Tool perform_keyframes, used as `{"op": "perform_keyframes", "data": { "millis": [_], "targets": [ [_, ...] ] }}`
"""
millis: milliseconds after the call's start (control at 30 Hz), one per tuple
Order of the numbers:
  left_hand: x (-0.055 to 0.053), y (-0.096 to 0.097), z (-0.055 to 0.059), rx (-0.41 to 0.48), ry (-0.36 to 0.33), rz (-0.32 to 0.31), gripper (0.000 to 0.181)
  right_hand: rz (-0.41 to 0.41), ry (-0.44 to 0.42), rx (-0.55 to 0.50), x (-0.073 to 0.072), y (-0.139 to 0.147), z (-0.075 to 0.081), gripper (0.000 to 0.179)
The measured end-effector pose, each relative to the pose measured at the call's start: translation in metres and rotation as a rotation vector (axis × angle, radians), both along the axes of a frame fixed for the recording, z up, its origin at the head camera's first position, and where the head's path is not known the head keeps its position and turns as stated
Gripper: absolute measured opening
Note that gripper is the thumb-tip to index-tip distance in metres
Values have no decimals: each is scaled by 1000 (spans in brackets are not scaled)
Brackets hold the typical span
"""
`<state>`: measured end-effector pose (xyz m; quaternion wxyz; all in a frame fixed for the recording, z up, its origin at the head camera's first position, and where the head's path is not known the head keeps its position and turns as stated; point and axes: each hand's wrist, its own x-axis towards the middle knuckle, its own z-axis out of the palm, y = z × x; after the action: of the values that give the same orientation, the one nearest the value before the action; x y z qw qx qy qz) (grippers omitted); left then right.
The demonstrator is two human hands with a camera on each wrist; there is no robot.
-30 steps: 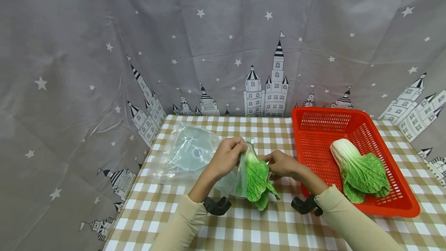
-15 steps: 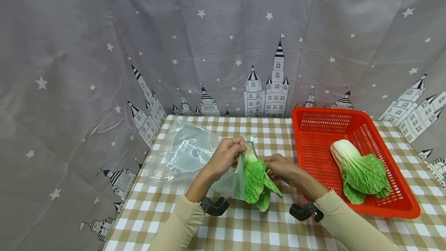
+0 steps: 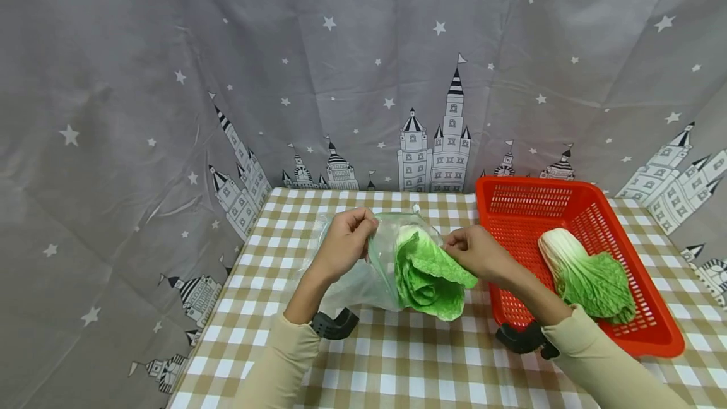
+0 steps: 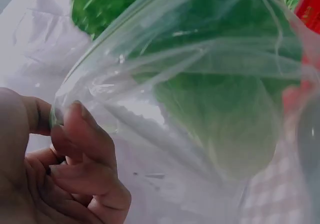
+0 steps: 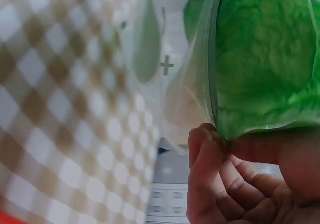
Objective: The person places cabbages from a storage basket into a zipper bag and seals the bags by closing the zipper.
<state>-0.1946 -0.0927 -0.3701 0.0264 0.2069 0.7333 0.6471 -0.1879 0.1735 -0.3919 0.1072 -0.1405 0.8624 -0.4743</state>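
Observation:
A clear plastic zip bag (image 3: 354,289) is stretched between both hands above the checked cloth. My left hand (image 3: 346,238) pinches one side of its mouth, thumb against fingers. On the other side, my right hand (image 3: 477,254) pinches the bag's edge, and the right wrist view shows the rim between thumb and fingertip. A green, leafy napa cabbage (image 3: 428,270) sits in the open mouth, its pale stem end inside and the leaves sticking out toward me. Through the film in the left wrist view, the cabbage (image 4: 220,119) shows as a blurred green shape.
A red plastic basket (image 3: 511,242) stands on the right of the table, close to my right forearm. Inside it lies another napa cabbage (image 3: 591,273). Behind the brown-and-white checked cloth (image 3: 392,358) hangs a grey curtain (image 3: 352,81) with castles and stars.
My hands have moved apart, the left one leftward and the right one slightly up and right. The bag's mouth has widened, and the cabbage has turned so its leaves face me.

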Motion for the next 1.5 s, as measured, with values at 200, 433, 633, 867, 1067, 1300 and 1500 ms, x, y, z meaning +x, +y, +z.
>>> {"op": "perform_keyframes", "data": {
  "millis": [200, 433, 633, 867, 1067, 1300, 1500],
  "targets": [
    [-2, -9, 30, -125, 119, 101, 22, -27, -90, -107, 3, 16, 44, 16],
    [-3, -15, 66, -309, 240, 199, 21, -41, -43, -147, 5, 23, 84, 30],
    [-7, -13, 85, -438, 342, 232, 20, -54, 24, -163, 4, 24, 107, 39],
    [-8, -11, 102, -569, 411, 276, 16, -59, 55, -175, 6, 26, 123, 35],
    [-6, -11, 107, -637, 374, 326, 15, -63, 107, -195, 8, 31, 128, 28],
    [-8, 10, 108, -617, 391, 314, 16, -55, 92, -164, 6, 13, 133, 34],
    [-12, 2, 112, -672, 389, 440, 15, -85, 116, -140, 4, 20, 137, 30]
  ]
}}
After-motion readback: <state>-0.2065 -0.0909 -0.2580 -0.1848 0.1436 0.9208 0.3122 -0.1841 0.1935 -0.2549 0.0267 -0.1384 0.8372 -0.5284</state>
